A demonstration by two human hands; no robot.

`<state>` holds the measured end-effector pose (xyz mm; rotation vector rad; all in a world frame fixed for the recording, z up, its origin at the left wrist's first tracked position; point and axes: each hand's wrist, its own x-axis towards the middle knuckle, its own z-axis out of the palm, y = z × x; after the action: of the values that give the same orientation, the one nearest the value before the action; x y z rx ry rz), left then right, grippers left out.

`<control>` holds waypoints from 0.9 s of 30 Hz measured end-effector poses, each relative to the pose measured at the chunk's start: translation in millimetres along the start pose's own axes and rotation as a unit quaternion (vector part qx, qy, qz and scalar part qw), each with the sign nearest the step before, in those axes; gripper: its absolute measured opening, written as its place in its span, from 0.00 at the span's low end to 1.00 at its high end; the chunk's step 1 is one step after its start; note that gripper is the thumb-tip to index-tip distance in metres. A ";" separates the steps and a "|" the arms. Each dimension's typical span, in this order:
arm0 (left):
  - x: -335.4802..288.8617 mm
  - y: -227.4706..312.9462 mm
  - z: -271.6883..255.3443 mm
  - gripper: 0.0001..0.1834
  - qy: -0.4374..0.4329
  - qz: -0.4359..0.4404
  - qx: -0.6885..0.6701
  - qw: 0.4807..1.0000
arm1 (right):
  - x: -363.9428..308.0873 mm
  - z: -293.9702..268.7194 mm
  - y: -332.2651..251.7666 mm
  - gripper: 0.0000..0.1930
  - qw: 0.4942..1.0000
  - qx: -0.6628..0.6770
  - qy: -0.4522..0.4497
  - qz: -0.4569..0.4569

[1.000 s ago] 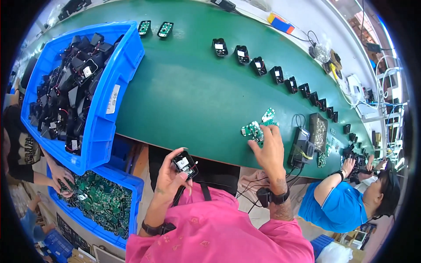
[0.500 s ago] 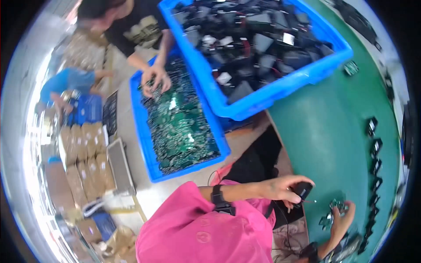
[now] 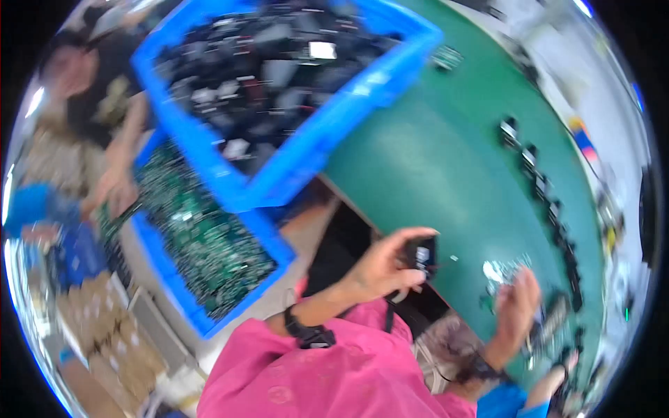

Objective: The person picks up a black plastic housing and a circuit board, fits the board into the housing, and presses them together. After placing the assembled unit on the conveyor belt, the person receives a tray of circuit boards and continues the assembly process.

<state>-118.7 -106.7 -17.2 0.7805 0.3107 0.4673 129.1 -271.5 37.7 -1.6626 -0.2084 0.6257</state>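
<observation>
The picture is blurred by motion. My left hand (image 3: 380,268) grips a small black plastic housing (image 3: 421,255) with a white label, held above the near edge of the green table (image 3: 432,160). My right hand (image 3: 516,310) rests on the table over a few green circuit boards (image 3: 502,270); whether it grips one I cannot tell. A row of black housings (image 3: 533,167) runs along the far side of the table.
A blue bin (image 3: 334,136) full of black housings stands on the table's left end. Below it, a second blue bin (image 3: 275,244) holds green circuit boards. Another person's hand (image 3: 111,191) reaches into it. Cardboard boxes (image 3: 97,334) lie on the floor at left.
The view has swung back toward the table. My left hand still holds the black housing, and my right hand stays by the circuit boards.
</observation>
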 end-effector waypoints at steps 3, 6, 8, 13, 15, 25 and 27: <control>5.2 20.5 21.2 0.35 0.010 0.042 0.086 0.995 | -15.4 36.1 35.2 0.14 0.934 0.252 -0.201 0.150; 15.4 34.4 40.5 0.32 0.008 0.084 0.183 0.979 | -29.6 71.1 29.0 0.12 0.820 0.409 -0.318 0.244; 20.6 38.7 46.5 0.31 0.011 0.090 0.238 0.967 | -32.6 76.4 34.5 0.11 0.802 0.428 -0.354 0.220; 22.8 37.1 47.4 0.31 0.008 0.081 0.261 0.962 | -40.4 78.4 34.4 0.10 0.826 0.405 -0.321 0.224; 22.3 36.0 48.3 0.30 0.014 0.078 0.266 0.961 | -40.4 78.6 35.1 0.10 0.830 0.399 -0.313 0.234; 21.9 35.5 44.6 0.29 0.002 0.061 0.286 0.956 | -35.5 78.7 37.6 0.11 0.863 0.365 -0.282 0.208; 22.1 35.6 45.8 0.29 0.005 0.060 0.276 0.959 | -35.8 79.8 36.6 0.11 0.870 0.353 -0.276 0.207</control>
<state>-90.1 -100.8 37.6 1.3481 0.4118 0.5041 50.9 -227.3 7.5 -0.7804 -0.0112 1.3249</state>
